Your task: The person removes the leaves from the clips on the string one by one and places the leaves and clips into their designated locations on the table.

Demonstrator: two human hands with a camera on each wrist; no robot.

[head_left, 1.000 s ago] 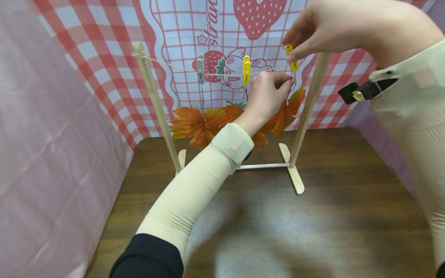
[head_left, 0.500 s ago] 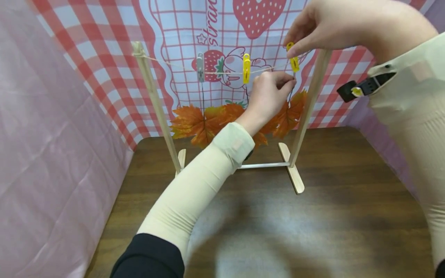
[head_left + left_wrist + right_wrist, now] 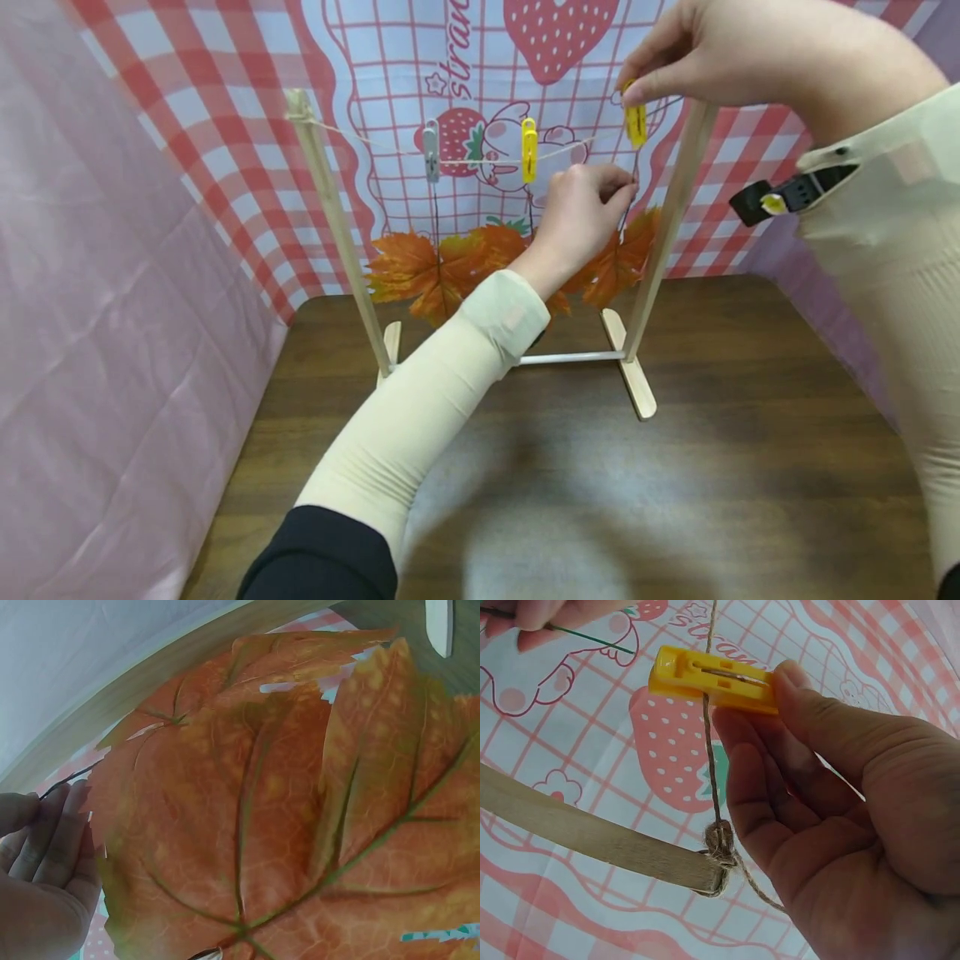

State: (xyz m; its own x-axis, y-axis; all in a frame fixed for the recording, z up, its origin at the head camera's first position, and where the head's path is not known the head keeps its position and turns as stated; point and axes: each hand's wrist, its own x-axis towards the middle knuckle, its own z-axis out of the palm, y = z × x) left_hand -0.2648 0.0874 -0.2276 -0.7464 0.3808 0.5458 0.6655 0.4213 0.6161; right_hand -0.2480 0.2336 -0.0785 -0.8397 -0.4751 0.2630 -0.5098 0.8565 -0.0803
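My right hand (image 3: 738, 58) pinches a yellow clothespin (image 3: 712, 681) between thumb and fingers, at the twine (image 3: 711, 750) close to the right post. Below it, my left hand (image 3: 576, 218) holds the thin dark stem (image 3: 71, 780) of an orange artificial maple leaf (image 3: 617, 265) between thumb and fingers. In the right wrist view, the stem's green tip points at the clothespin's end, with a small gap showing. A grey clothespin (image 3: 431, 152) and another yellow clothespin (image 3: 529, 152) sit on the twine, with leaves hanging below by their stems. My left arm partly covers the middle leaf.
The wooden stand has a left post (image 3: 337, 225), a right post (image 3: 671, 225) and a white crossbar (image 3: 573, 358) low down. It stands on a brown wood-grain table (image 3: 585, 483). A checked strawberry cloth (image 3: 225, 108) hangs behind, and pink cloth (image 3: 127, 333) at the left.
My right hand and its clothespin have shifted slightly up and to the right. My left hand, still on the stem, has dropped a little.
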